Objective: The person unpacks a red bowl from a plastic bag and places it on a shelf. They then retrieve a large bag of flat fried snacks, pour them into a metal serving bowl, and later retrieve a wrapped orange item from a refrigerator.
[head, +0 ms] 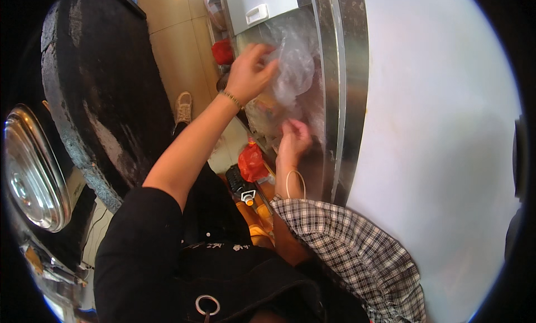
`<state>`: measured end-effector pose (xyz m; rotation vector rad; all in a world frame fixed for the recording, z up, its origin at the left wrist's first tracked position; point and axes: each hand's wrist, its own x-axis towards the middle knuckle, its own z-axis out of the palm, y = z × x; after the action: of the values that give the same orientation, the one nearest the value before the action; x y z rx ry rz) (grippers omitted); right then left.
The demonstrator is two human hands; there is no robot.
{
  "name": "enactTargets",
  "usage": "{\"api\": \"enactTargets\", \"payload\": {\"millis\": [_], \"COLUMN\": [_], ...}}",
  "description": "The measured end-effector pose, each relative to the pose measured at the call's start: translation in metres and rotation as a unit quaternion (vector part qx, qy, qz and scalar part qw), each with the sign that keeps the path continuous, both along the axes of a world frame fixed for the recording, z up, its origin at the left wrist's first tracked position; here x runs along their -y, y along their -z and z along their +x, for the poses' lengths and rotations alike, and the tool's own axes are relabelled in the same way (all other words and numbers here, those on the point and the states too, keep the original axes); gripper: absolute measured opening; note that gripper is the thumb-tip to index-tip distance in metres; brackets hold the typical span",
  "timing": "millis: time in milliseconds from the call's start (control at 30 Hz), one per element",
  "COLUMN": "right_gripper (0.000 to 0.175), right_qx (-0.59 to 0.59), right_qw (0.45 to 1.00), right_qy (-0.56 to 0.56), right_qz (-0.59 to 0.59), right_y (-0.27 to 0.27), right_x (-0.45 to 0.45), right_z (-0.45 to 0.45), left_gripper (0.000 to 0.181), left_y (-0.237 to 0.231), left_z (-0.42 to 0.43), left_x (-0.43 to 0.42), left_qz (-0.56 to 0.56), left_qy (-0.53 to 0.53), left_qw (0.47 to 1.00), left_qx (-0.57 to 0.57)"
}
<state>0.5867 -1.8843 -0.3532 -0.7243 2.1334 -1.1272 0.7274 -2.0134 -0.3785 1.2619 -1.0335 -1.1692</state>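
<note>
A crumpled clear plastic bag [295,74] is over a metal surface beneath the white drawer or door panel. At the bag's left edge is my left hand [254,72], its thumb and fingers bent and apart; blur hides whether they grip the film. Below the bag, my right hand [295,137] has its thumb and fingertips close together, and I cannot tell whether thin film is between them. A bracelet circles my left wrist, and a pale loop hangs around my right wrist above a checked sleeve cover [347,235]. More clear plastic lies under and between both hands.
A white panel with a handle [257,14] is above the bag. Metal edging [340,93] borders a wide white surface [427,114] at right. A red plastic bag [252,163] and orange-capped container [248,199] are below. At left are a dark worktop [109,84] and shiny metal lid [35,172].
</note>
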Motion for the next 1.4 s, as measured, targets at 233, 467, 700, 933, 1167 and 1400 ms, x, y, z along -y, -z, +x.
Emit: {"api": "enactTargets", "payload": {"millis": [233,467,700,933,1167,1400], "right_gripper": [0.019,0.035,0.044,0.033,0.033,0.045], "right_qx": [-0.067,-0.076,-0.167,-0.12,-0.188,-0.117], "right_qw": [0.996,0.981,0.889,0.954,0.96,0.969], "right_qy": [0.001,-0.104,-0.237,-0.186,-0.126,-0.073], "right_qz": [0.06,0.144,0.355,0.203,0.165,0.206], "right_y": [-0.01,-0.009,-0.018,0.004,0.047,0.057], "right_x": [-0.036,-0.039,-0.038,-0.035,-0.034,-0.02], "right_z": [-0.006,0.011,0.014,-0.002,-0.034,-0.028], "left_gripper": [0.032,0.038,0.031,0.032,0.03,0.029], "left_y": [0.044,0.045,0.084,0.104,0.113,0.129], "left_z": [-0.01,-0.045,-0.029,-0.021,-0.02,-0.017], "left_x": [-0.106,-0.097,-0.027,-0.022,-0.021,-0.03], "left_qz": [0.061,-0.024,0.071,0.079,0.054,0.143], "left_qy": [0.121,0.204,0.136,0.135,0.169,0.118], "left_qw": [0.989,0.954,0.978,0.978,0.979,0.982], "left_qx": [0.057,0.218,0.139,0.138,0.099,-0.044]}}
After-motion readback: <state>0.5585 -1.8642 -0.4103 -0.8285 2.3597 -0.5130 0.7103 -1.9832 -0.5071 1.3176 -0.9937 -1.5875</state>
